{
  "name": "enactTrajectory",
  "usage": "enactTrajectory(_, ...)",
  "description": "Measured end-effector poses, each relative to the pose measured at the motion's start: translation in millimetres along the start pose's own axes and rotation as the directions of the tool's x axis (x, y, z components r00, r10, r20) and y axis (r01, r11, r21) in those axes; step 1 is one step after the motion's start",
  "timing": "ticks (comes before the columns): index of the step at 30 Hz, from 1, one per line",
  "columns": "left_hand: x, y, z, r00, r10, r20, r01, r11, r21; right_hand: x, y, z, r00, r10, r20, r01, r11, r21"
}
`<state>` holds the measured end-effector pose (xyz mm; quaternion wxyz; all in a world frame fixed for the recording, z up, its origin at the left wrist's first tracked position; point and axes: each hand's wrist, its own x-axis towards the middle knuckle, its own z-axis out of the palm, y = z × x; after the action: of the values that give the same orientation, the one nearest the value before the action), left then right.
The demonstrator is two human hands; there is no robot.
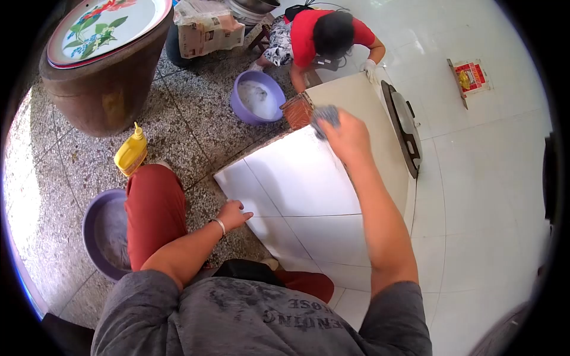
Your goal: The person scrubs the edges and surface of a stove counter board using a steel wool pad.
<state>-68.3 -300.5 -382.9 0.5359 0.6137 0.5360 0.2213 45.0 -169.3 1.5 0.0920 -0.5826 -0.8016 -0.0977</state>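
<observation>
Cloth (326, 118), grey and crumpled, is bunching inside your right hand's (350, 139) gripping fingers, meeting smooth white tiles (297, 172); your left hand (235, 215) is hovering near their lower edge, fingers loosely open.

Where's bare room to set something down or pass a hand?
Set down: speckled floor between yellow bottle and soapy basin, or pale floor right of dark-rimmed panel.
Pass a hand: over white tiles between left hand and right hand.
Crowded: brick corner, by grey pad, basin, co-worker.
</observation>
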Motion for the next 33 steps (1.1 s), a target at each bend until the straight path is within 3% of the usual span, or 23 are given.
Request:
enactTrajectory(1,-1,4,-4,1.0,0.004,-0.007,-0.004,1.0,0.003,21,-7,8,1.0,-0.002,0.006,0.002,1.0,-0.029)
enactTrajectory(3,-9,12,-11,0.999,-0.046,0.02,0.049,0.985,-0.167,56,-27,17,0.999,-0.031,-0.029,0.029,0.996,-0.08)
enactTrajectory(7,-6,3,-5,0.999,0.027,-0.038,-0.029,0.998,-0.06,52,-32,10,1.0,-0.015,-0.025,0.013,0.997,-0.082)
enactTrajectory(10,-7,1,-4,0.993,0.108,-0.04,-0.109,0.994,-0.028,-11,-5,-5,1.0,0.023,0.013,-0.021,0.989,-0.147)
enactTrajectory(12,-9,1,-6,0.992,0.116,-0.04,-0.112,0.99,0.088,-70,24,-17,0.999,0.024,-0.025,-0.028,0.987,-0.157)
enactTrajectory(15,-14,4,-12,1.0,0.013,0.018,-0.012,0.999,-0.044,-165,71,-36,0.996,0.064,-0.063,-0.075,0.979,-0.191)
enactTrajectory(20,-1,-11,4,0.999,0.035,0.02,-0.035,0.999,0.013,-237,95,-62,0.993,0.117,-0.026,-0.119,0.976,-0.18)
enactTrajectory(21,-4,-8,4,1.0,0.014,0.025,-0.014,1.0,-0.004,-226,93,-58,0.992,0.121,-0.018,-0.122,0.976,-0.181)
enactTrajectory(23,-5,-1,7,0.998,0.036,0.046,-0.036,0.999,-0.01,-186,82,-48,0.998,-0.034,-0.044,0.024,0.98,-0.197)
enactTrajectory(26,-5,9,13,0.996,0.083,0.021,-0.082,0.996,-0.037,-115,56,-26,0.995,-0.086,-0.059,0.079,0.991,-0.109)
enactTrajectory(28,-8,11,14,0.994,0.11,-0.002,-0.11,0.993,-0.042,-66,30,-15,0.997,-0.064,-0.047,0.057,0.989,-0.137)
enactTrajectory(30,-8,17,14,0.988,0.138,-0.066,-0.142,0.989,-0.052,-25,3,-6,0.995,-0.023,-0.094,0.022,1.0,-0.014)
enactTrajectory(31,-3,11,18,0.982,0.18,-0.062,-0.182,0.983,-0.026,-9,-2,2,0.998,0.051,-0.045,-0.048,0.997,0.068)
enactTrajectory(33,0,-7,21,0.977,0.211,-0.04,-0.213,0.975,-0.064,6,-20,4,0.998,0.041,-0.038,-0.043,0.998,-0.053)
